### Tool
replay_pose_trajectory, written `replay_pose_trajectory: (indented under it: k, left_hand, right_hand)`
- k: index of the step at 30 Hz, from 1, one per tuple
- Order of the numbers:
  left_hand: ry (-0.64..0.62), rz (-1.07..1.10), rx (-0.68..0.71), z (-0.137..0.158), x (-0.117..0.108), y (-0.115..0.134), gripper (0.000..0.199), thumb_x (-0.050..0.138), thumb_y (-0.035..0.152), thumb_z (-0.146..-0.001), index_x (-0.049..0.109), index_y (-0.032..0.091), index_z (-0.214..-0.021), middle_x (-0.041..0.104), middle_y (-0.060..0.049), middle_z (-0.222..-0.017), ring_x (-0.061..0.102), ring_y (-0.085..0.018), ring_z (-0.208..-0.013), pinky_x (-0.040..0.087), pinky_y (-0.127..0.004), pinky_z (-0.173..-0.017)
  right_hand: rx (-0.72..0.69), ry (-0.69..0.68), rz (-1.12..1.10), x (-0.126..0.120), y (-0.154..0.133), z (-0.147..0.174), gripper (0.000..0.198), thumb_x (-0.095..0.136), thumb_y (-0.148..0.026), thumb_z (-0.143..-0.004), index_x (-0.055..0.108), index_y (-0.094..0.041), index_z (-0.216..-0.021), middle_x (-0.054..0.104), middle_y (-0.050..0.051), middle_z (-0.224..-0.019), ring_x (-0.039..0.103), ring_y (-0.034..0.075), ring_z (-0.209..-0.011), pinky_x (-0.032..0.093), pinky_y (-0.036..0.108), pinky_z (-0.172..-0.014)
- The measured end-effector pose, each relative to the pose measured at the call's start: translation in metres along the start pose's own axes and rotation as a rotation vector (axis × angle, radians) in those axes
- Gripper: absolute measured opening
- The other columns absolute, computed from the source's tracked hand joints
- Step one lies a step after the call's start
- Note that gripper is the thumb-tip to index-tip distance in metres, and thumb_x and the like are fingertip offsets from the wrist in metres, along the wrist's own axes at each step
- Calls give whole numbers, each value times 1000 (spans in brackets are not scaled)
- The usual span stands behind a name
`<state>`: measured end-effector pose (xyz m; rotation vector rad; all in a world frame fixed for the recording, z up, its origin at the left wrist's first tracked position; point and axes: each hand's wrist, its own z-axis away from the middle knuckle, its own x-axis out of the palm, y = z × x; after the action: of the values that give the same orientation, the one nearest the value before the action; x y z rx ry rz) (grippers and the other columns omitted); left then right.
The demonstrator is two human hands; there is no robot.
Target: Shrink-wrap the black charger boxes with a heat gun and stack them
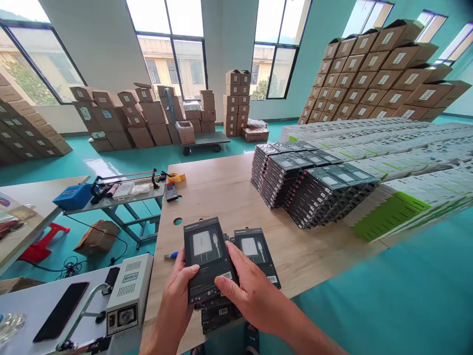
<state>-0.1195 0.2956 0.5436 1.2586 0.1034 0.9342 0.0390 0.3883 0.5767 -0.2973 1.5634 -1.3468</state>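
Between both hands is a black charger box [207, 251], its front showing a white plug and cable. My left hand [177, 288] is closed on its left side, thumb across the front. My right hand [247, 281] grips its right side, thumb near the lower edge. Just to the right lies another charger box [254, 251] of the same kind, partly covered by my right hand. More black boxes [218, 318] sit beneath the held one, mostly hidden. The tip of a blue tool [171, 255] pokes out left of my left hand; its kind is unclear.
Stacks of black boxes [314, 192] stand on the wooden table [214, 187], with long rows of white-and-green boxes [391, 212] beyond. Yellow tape [176, 177] lies at the far left corner. At left are a beige machine [131, 291] and a phone [62, 310]. Cartons [365, 74] line the walls.
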Motion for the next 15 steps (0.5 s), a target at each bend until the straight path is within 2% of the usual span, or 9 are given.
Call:
replay_pose_trajectory:
  k: [4,7,10,12,14,15]
  left_hand:
    - [-119,-77,103,6,3,5,79,56,40,-83,18,30,-152,44,-4,-146,52,-32,-124,52,-40,-94]
    - [-263,-212,222,13,24,20,80,56,42,-85,15,33,-152,28,1,-155,31,-30,-140,35,-42,-112]
    - [-392,-467,277,12,48,32,81,58,44,-85,16,30,-152,16,3,-158,7,-28,-146,11,-46,-119]
    - [-456,-643,261,6,54,36,76,59,47,-85,23,31,-150,14,5,-158,-2,-29,-146,1,-49,-118]
    - [-442,-756,269,-5,44,35,71,55,50,-86,27,34,-149,14,6,-158,-3,-28,-147,0,-48,-118]
    - [-385,-782,292,-11,33,32,69,52,52,-87,28,34,-149,14,6,-159,0,-28,-147,2,-48,-119]
  right_hand:
    - [-31,143,-112,-1,-11,10,70,49,-56,-90,26,-28,-150,30,0,-154,28,27,-142,27,44,-117]
    - [-23,299,-237,-7,-11,20,71,52,-52,-89,25,-28,-150,37,4,-150,39,29,-135,41,43,-108]
    - [33,450,-286,-18,9,30,72,53,-50,-89,25,-26,-150,41,7,-148,45,29,-131,47,42,-102]
    - [78,489,-294,-24,30,35,71,54,-51,-88,28,-26,-149,43,7,-147,45,29,-131,47,42,-102]
    - [125,483,-303,-27,50,40,70,55,-52,-87,32,-25,-148,47,7,-144,45,30,-131,45,44,-105]
    - [144,479,-309,-27,58,42,70,55,-53,-87,34,-25,-147,48,6,-143,45,30,-131,44,45,-106]
